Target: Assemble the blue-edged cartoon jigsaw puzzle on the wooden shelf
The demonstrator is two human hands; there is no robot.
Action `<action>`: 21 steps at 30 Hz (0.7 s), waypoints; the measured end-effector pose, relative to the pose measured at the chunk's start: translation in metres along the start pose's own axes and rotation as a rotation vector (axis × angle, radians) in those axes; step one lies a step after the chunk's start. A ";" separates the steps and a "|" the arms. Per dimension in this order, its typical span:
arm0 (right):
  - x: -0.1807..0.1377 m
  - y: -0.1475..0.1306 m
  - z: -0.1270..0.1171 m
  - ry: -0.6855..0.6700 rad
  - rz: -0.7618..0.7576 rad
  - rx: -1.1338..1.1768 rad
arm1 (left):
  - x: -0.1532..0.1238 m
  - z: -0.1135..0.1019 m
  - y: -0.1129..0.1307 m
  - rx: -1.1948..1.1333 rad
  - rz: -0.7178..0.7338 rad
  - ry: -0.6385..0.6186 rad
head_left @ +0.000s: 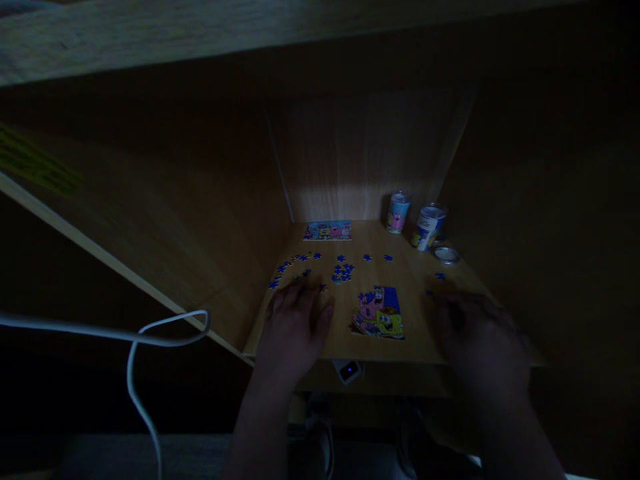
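A partly joined jigsaw puzzle with cartoon figures lies on the wooden board between my hands. My left hand rests to its left, fingers stretched and thumb apart, close to several loose puzzle pieces. Their undersides or faces look blue. To the right, my right hand has thumb and fingers curled together in a pinch. A small blue puzzle piece shows at its fingertips, and another loose piece lies just beyond. Deep shadow covers much of this hand.
Behind the puzzle sit a small cluster of blue pieces and a flat picture card. Two printed tins and a round lid stand at the back right. Wooden walls enclose the board; a white cable hangs at left.
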State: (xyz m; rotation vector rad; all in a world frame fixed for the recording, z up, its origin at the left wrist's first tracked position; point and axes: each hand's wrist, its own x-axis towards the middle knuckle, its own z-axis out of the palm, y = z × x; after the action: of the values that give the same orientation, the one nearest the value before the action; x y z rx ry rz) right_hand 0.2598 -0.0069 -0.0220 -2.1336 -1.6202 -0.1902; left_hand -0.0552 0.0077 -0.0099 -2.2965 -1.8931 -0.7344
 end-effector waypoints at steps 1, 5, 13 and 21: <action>0.000 0.000 0.000 0.002 -0.001 0.008 | 0.000 0.000 0.000 0.000 -0.004 0.006; -0.001 -0.002 -0.002 0.011 0.007 0.023 | 0.001 0.000 0.002 -0.008 -0.005 0.023; -0.001 -0.004 -0.002 0.009 0.004 0.016 | 0.001 0.002 -0.001 -0.027 -0.006 0.024; -0.001 -0.004 -0.003 0.019 0.003 0.015 | 0.001 0.000 0.000 -0.035 0.005 0.042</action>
State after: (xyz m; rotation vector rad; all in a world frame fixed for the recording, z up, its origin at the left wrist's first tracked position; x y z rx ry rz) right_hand 0.2562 -0.0086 -0.0184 -2.1165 -1.6030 -0.1956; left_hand -0.0548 0.0088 -0.0094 -2.2867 -1.8712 -0.8146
